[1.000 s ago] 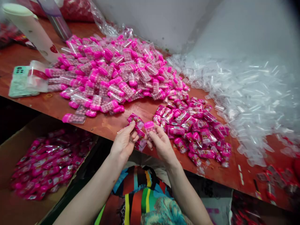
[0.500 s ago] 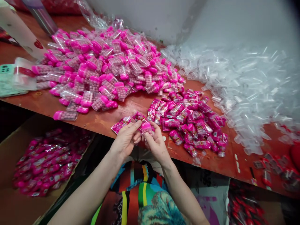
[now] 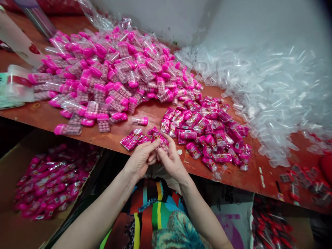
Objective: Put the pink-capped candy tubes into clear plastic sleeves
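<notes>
My left hand (image 3: 141, 155) is closed, pinching a pink printed plastic sleeve (image 3: 156, 136) between thumb and fingers. Close beside it, my right hand (image 3: 171, 159) grips a small clear candy bottle (image 3: 163, 145) with pink balls inside. The sleeve appears to be around the bottle's upper part; fingers hide much of both. Flat printed sleeves (image 3: 131, 139) lie on the table just beyond my left hand. To the right is a heap of sleeved bottles (image 3: 207, 131). A loose pink-capped bottle (image 3: 139, 121) rests on its side in front of the large heap of unsleeved bottles (image 3: 121, 76).
Clear plastic pieces (image 3: 267, 93) are heaped at the right. Below the table's left edge, a cardboard box (image 3: 15, 155) holds sleeved bottles. Red-capped containers (image 3: 298, 180) lie at the far right. A clear box (image 3: 20, 84) and a tumbler (image 3: 38, 19) stand at the left.
The pink cap that showed between my hands is now covered by the printed sleeve. A few bottles at the front of the large heap have tumbled forward onto the table.
</notes>
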Demonstrator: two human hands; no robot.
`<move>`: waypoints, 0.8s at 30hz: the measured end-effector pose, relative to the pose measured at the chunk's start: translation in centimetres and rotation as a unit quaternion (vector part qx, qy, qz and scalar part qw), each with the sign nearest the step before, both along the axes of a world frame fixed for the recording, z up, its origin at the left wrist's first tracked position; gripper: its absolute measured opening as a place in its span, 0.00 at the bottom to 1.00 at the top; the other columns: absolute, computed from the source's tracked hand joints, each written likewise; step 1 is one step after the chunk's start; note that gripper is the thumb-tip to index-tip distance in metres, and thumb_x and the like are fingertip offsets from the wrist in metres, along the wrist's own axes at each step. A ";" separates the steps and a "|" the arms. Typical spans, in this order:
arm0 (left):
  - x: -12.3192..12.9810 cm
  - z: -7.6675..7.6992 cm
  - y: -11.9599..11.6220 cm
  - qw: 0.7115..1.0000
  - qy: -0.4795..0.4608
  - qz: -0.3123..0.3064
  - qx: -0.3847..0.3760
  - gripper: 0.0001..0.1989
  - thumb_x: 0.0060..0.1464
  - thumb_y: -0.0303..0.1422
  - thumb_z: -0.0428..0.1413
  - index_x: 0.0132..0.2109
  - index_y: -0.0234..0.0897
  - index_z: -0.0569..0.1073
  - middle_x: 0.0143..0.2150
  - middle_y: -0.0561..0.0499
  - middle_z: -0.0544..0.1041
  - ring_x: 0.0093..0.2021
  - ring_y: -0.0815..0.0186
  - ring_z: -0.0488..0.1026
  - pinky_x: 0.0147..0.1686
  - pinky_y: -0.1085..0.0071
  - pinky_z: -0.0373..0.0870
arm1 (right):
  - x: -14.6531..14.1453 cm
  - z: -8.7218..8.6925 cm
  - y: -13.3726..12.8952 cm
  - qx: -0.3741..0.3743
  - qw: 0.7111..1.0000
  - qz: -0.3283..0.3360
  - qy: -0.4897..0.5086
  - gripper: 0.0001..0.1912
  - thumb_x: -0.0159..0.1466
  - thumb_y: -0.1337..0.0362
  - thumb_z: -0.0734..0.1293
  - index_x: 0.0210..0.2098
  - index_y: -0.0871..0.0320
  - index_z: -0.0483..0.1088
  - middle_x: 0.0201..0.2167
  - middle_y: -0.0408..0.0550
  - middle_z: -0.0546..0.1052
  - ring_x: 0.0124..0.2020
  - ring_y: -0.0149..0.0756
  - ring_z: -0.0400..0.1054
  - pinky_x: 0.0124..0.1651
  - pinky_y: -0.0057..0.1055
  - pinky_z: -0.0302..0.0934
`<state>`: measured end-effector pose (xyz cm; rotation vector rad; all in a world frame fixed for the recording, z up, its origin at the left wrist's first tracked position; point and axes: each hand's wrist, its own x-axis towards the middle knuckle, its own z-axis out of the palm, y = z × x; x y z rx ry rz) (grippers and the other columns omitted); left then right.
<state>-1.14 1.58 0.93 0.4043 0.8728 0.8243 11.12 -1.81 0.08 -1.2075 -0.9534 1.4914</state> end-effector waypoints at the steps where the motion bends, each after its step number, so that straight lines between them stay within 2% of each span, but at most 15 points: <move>1: 0.0 0.1 0.0 1.000 0.004 0.017 0.000 0.17 0.48 0.40 0.65 0.25 0.32 0.71 0.14 0.59 0.60 0.14 0.79 0.51 0.15 0.80 0.46 | 0.0 0.0 -0.1 0.005 1.000 -0.002 -0.002 0.30 0.63 0.56 0.68 0.62 0.49 0.56 0.46 0.48 0.70 0.45 0.35 0.67 0.49 0.35 0.64; 3: 0.1 0.1 0.0 0.999 0.010 0.045 -0.004 0.17 0.48 0.39 0.66 0.25 0.33 0.69 0.13 0.61 0.58 0.13 0.80 0.49 0.14 0.80 0.45 | -0.2 -0.2 -0.3 -0.009 0.999 0.006 0.031 0.32 0.63 0.55 0.68 0.63 0.49 0.54 0.49 0.49 0.70 0.47 0.36 0.67 0.50 0.35 0.64; 5: 0.3 0.2 0.0 0.999 0.011 0.049 -0.007 0.17 0.48 0.40 0.65 0.26 0.33 0.69 0.13 0.61 0.58 0.13 0.80 0.47 0.14 0.80 0.44 | -0.4 -0.3 -0.5 -0.036 0.997 0.008 0.074 0.32 0.65 0.55 0.66 0.64 0.48 0.52 0.44 0.48 0.71 0.41 0.34 0.68 0.42 0.32 0.66; 8: 0.6 0.2 -0.4 0.999 0.023 0.047 -0.003 0.17 0.49 0.42 0.65 0.28 0.33 0.70 0.12 0.62 0.57 0.12 0.80 0.48 0.14 0.80 0.44 | -0.7 -0.3 -0.7 -0.039 0.997 -0.026 0.068 0.31 0.64 0.56 0.67 0.64 0.47 0.54 0.40 0.47 0.70 0.32 0.31 0.66 0.30 0.26 0.63; 11: 0.7 0.5 -0.7 0.998 0.029 0.049 -0.003 0.16 0.49 0.41 0.65 0.29 0.33 0.70 0.13 0.61 0.60 0.12 0.81 0.49 0.13 0.81 0.45 | -0.6 -0.1 -0.6 -0.059 0.993 -0.029 0.101 0.30 0.63 0.56 0.68 0.62 0.47 0.55 0.34 0.43 0.69 0.24 0.26 0.59 0.20 0.20 0.52; 14: 0.4 0.7 -0.7 1.000 0.001 0.031 -0.001 0.15 0.51 0.41 0.63 0.31 0.32 0.71 0.18 0.59 0.64 0.13 0.82 0.50 0.14 0.82 0.48 | -0.1 0.3 -0.3 -0.093 0.982 0.010 0.166 0.28 0.65 0.54 0.65 0.62 0.47 0.54 0.23 0.35 0.63 0.15 0.22 0.44 0.16 0.18 0.40; 17: 0.1 0.8 -0.3 0.999 -0.012 0.038 0.004 0.15 0.52 0.41 0.63 0.31 0.33 0.71 0.17 0.60 0.62 0.13 0.81 0.49 0.13 0.81 0.48 | 0.2 0.3 -0.4 -0.085 0.984 0.034 0.150 0.28 0.66 0.54 0.64 0.62 0.47 0.54 0.19 0.32 0.60 0.14 0.22 0.42 0.16 0.18 0.38; 18: 0.1 0.7 -0.2 0.999 -0.007 0.045 0.004 0.15 0.51 0.40 0.63 0.30 0.33 0.70 0.16 0.61 0.61 0.12 0.81 0.48 0.13 0.81 0.47 | 0.1 0.2 -0.5 -0.081 0.987 0.033 0.132 0.28 0.66 0.54 0.64 0.63 0.47 0.53 0.20 0.33 0.61 0.15 0.22 0.44 0.16 0.18 0.41; 20: 0.2 0.4 -0.1 0.998 0.008 0.057 -0.002 0.15 0.50 0.39 0.64 0.28 0.33 0.70 0.14 0.62 0.59 0.11 0.82 0.47 0.12 0.82 0.45 | -0.2 -0.3 -0.8 -0.055 0.996 0.005 0.073 0.28 0.66 0.54 0.64 0.63 0.47 0.55 0.25 0.38 0.67 0.19 0.26 0.56 0.20 0.21 0.53; 22: 0.4 0.1 -0.1 0.997 0.012 0.069 -0.013 0.15 0.49 0.39 0.65 0.28 0.33 0.70 0.13 0.62 0.58 0.11 0.82 0.46 0.12 0.82 0.44 | -0.6 -0.9 -1.1 -0.005 0.999 -0.035 -0.022 0.29 0.65 0.56 0.65 0.64 0.48 0.56 0.37 0.47 0.73 0.31 0.34 0.68 0.33 0.30 0.65; 24: 0.6 -0.3 -0.2 0.996 0.005 0.080 -0.023 0.16 0.48 0.40 0.65 0.28 0.33 0.69 0.12 0.63 0.57 0.11 0.82 0.46 0.11 0.82 0.44 | -0.9 -1.4 -1.3 0.044 0.991 -0.047 -0.120 0.29 0.64 0.58 0.66 0.63 0.49 0.58 0.47 0.53 0.73 0.43 0.42 0.70 0.46 0.39 0.66</move>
